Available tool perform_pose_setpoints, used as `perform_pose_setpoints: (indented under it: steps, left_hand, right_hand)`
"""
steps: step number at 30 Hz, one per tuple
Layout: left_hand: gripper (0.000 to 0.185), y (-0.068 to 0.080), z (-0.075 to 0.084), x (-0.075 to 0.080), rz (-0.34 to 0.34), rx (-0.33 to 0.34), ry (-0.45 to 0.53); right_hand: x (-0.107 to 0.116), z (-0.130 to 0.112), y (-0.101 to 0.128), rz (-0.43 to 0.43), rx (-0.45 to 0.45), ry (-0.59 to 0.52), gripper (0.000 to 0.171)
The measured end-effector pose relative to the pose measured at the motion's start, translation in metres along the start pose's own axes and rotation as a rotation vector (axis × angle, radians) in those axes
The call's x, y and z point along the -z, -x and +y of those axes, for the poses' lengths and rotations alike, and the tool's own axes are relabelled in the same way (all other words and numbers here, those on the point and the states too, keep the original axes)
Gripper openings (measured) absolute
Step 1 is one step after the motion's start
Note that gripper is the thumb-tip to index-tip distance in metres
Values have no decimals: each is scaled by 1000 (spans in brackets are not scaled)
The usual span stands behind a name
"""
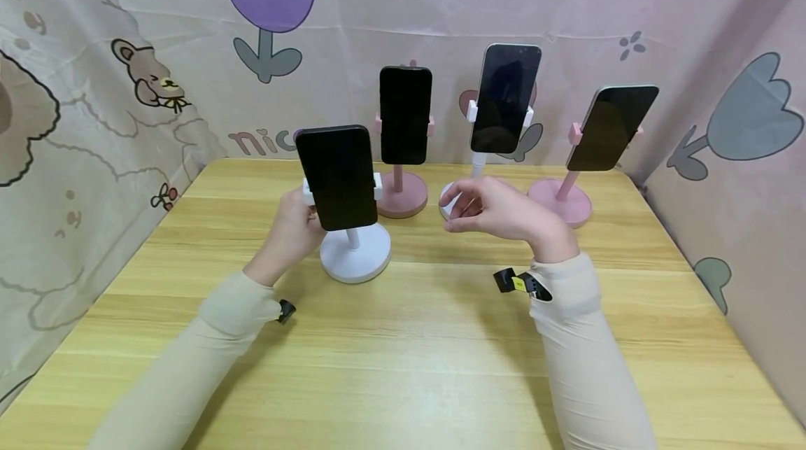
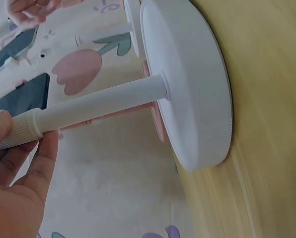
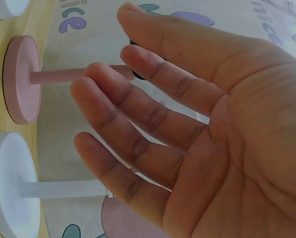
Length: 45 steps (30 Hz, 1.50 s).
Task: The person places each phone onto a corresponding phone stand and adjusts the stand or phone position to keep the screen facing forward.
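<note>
Nearest on the wooden table (image 1: 441,338) stands a white phone stand (image 1: 355,252): a round, flat white base, a slim white stem with a ribbed collar near its top, and a white clamp holding a dark-screened phone (image 1: 341,176) upright and facing the person. The left hand (image 1: 291,229) is behind this stand on its left side; in the left wrist view its fingers (image 2: 41,161) curl around the ribbed upper part of the stem, gripping it. The right hand (image 1: 497,210) hovers just above the table to the right, palm down, fingers loosely spread and relaxed, holding nothing. Just beyond its fingertips sits the base of a second white stand (image 1: 448,201), whose tall stem carries another dark phone (image 1: 506,98). Farther back, a pink stand (image 1: 399,192) holds a third phone (image 1: 406,115), and at the far right another pink stand (image 1: 562,199) holds a tilted fourth phone (image 1: 612,127). A patterned cloth backdrop (image 1: 567,9) with tulips and bears closes the scene.
</note>
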<state>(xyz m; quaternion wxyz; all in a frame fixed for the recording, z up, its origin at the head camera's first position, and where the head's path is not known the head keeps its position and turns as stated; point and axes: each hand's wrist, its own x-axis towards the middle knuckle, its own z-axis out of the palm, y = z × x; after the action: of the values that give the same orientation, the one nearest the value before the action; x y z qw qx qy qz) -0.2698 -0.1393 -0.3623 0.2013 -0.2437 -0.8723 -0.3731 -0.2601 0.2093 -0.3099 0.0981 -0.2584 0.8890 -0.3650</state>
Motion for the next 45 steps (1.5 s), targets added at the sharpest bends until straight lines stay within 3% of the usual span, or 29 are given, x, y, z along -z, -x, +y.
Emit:
perform_pose_setpoints:
  steps: [14, 24, 36, 45]
  left_hand:
    - [19, -8, -37, 19, 106, -34, -86]
    - [17, -24, -64, 31, 112, 16, -108]
    - [16, -42, -85, 47, 99, 137, -123]
    - [20, -58, -103, 52, 134, 137, -152]
  right_hand:
    - [-1, 4, -2, -2, -10, -13, 29]
    - [-1, 7, -2, 9, -29, 10, 29]
    - [1, 6, -3, 12, -28, 22, 30]
    - [1, 8, -4, 9, -30, 13, 31]
